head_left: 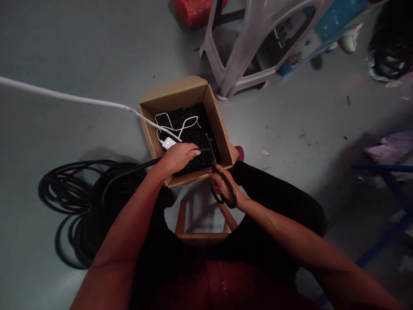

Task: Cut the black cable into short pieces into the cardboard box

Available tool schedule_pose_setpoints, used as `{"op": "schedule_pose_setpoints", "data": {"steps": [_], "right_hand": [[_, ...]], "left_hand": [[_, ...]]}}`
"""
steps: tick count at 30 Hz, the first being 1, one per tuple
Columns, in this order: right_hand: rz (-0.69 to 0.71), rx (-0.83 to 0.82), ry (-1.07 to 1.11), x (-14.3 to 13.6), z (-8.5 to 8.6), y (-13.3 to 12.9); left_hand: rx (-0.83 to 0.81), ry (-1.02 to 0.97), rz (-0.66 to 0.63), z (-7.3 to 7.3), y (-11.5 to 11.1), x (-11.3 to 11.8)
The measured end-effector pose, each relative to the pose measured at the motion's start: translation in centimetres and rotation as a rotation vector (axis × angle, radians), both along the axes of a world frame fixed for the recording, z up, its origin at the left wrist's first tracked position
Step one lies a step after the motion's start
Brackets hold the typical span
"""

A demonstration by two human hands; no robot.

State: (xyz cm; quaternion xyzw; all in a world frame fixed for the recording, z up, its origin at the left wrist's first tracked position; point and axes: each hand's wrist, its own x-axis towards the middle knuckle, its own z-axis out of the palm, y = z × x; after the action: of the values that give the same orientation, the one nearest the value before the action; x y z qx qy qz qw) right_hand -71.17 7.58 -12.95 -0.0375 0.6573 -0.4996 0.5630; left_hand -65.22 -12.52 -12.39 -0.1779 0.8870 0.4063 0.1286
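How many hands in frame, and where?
2. Left hand: over the cardboard box, holding the black cord. Right hand: at the box's near edge, holding the scissors. Both are visible; no third hand shows.

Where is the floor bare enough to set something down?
Bare floor lies left of the box, between the white cable and the black coil; more, scrap-dotted, between the stool and right knee. Crowded: inside the box, around left hand and right hand.

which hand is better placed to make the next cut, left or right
Right, I'd judge: the right hand holds the scissors with their blades by the black cord's end, while the left hand is occupied gripping that cord.
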Motion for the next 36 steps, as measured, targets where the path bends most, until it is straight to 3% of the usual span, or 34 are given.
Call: {"op": "schedule_pose_setpoints", "data": {"steps": [5,17,26,32,36], "right_hand": [[-0.112,-0.019,-0.085,-0.6,-0.2,-0.4],[-0.324,-0.160,-0.115,-3.2,-1.5,-1.4],[-0.339,-0.227,-0.042,-4.0,-0.9,-1.5],[-0.335,-0.208,-0.039,-4.3,-0.8,-1.5],[-0.398,-0.196,-0.033,-4.7,-0.6,-1.7]], "left_hand": [[0.026,-0.044,-0.057,-0.1,0.4,-0.1],[0.171,-0.051,-0.037,1.0,1.0,0.0],[0.159,-0.021,-0.011,0.9,1.3,-0.1],[0.003,0.063,-0.042,0.2,1.1,-0.2],[0.023,0.089,0.030,0.3,1.4,-0.2]]}}
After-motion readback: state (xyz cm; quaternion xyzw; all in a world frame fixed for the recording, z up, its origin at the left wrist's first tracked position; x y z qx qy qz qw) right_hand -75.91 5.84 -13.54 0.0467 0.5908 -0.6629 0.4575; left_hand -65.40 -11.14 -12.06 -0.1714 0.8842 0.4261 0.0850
